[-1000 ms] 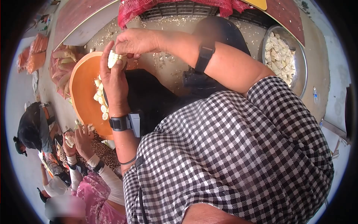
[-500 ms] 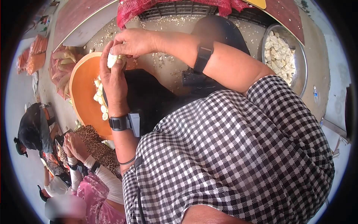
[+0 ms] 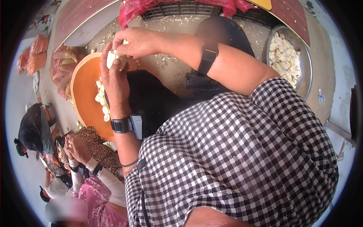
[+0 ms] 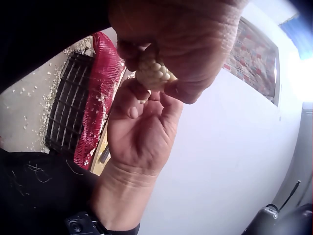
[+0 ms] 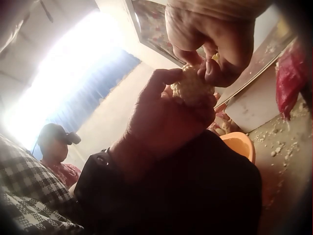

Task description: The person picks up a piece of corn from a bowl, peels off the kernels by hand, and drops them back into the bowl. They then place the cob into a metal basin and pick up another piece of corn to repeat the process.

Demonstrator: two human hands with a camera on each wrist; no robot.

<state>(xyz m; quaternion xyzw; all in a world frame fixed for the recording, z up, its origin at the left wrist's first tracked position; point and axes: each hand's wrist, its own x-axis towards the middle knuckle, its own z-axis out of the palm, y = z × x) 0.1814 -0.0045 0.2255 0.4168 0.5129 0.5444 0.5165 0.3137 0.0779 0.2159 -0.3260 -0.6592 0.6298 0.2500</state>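
My left hand (image 3: pixel 115 81) grips a short piece of corn cob (image 3: pixel 110 59) with pale kernels, thumb on the near side and fingers around the far side. My right hand (image 3: pixel 140 43) is at the cob's upper end with curled fingers, pinching small pale corn kernels (image 3: pixel 125 42). In the left wrist view the kernel rows of the cob (image 4: pixel 155 74) show between both hands' fingertips. The right wrist view has the cob (image 5: pixel 188 89) in the left hand, right fingers against its top. Below and left, an orange basin (image 3: pixel 84 81) holds several cut corn pieces (image 3: pixel 102 97).
A metal bowl (image 3: pixel 307 75) of pale pieces sits at the right. Unpeeled corn ears (image 3: pixel 65 70) lie beyond the basin. Ahead are a red mesh sack (image 3: pixel 132 14) and a black crate (image 3: pixel 181 10); loose kernels litter the floor. Another person's hands (image 3: pixel 78 149) are at the left.
The right hand worked over the cob's top and now sits slightly higher, with loose kernels at its fingers and more of the cob showing. The other person's hands have come together.
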